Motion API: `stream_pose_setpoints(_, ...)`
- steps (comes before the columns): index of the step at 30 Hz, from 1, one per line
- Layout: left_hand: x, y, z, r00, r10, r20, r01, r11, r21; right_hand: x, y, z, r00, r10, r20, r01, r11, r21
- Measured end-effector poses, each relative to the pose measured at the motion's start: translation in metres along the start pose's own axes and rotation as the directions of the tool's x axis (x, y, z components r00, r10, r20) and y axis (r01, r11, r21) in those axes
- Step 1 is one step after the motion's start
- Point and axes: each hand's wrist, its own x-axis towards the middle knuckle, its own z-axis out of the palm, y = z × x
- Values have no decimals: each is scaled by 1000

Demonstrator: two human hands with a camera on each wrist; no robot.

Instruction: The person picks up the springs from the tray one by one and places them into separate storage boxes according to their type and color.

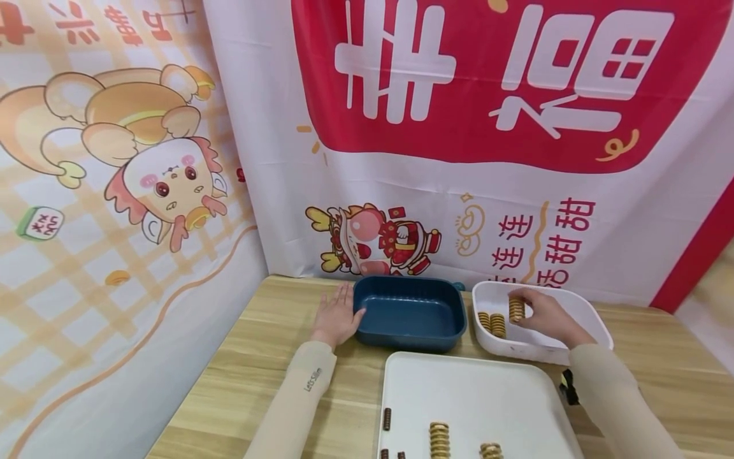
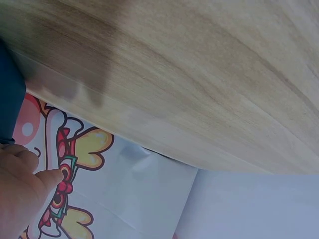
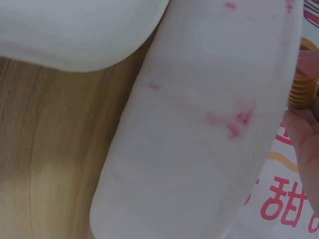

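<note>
At the far left of the table, my left hand [image 1: 337, 316] rests against the left side of a dark blue rectangular basin [image 1: 410, 345], fingers extended and thumb at the rim. The basin has nothing in it. Over the white basin [image 1: 599, 328] to its right, my right hand [image 1: 547, 315] holds a short stack of round golden biscuits [image 1: 517, 310] between thumb and fingers. More stacked biscuits [image 1: 497, 326] stand in that basin's left end. The right wrist view shows the gripped biscuits [image 3: 302, 92] at its right edge, beyond the basin's pink-stained outer wall [image 3: 199, 119].
A cream tray [image 1: 459, 382] lies in front of the basins. On it stand stacks of round biscuits [image 1: 439, 440] and several small dark brown pieces [image 1: 387, 419]. Printed cloths [image 1: 275, 127] hang behind and to the left of the wooden table [image 1: 241, 376].
</note>
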Motion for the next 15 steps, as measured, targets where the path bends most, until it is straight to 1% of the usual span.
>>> stream_pose_setpoints(4,0,0,0,1000,-1,-4,1,1000,4,3,3,4,999,-26,45,29,997,-77)
stream_pose_setpoints(10,-1,0,1,1000,-3,-4,3,1000,10,6,5,7,989,10,147,11,990,-141)
stream_pose_setpoints(15,-1,1,-1,1000,-4,-5,4,1000,-1,5,6,11,982,38,187,-8,987,-158)
